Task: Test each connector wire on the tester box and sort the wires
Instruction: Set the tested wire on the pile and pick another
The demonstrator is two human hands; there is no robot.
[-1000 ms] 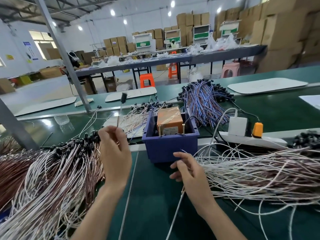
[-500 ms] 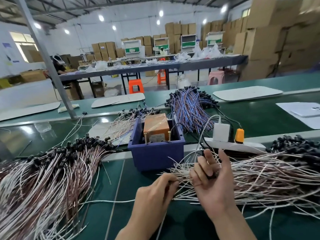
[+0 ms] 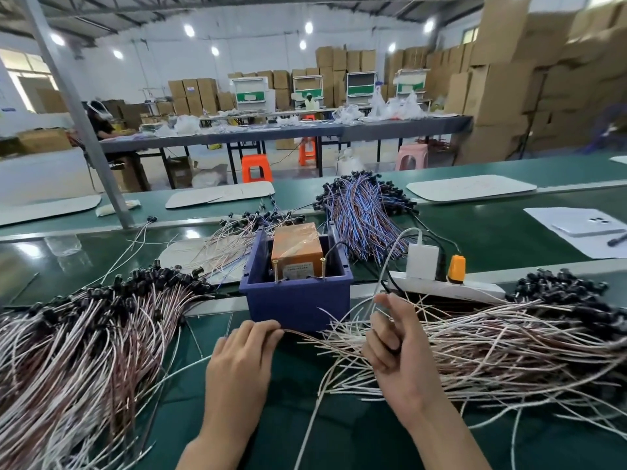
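The orange tester [image 3: 298, 244] sits in the blue bin [image 3: 298, 307]. The left hand [image 3: 239, 364] pinches a wire [image 3: 298, 331] just in front of the bin. The right hand [image 3: 397, 354] curls around a wire at the right pile [image 3: 509, 337].

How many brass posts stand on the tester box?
2. Left brass post at the front left corner of the tester box, right brass post at its front right. The blue bin hides the box's lower front; more may sit there.
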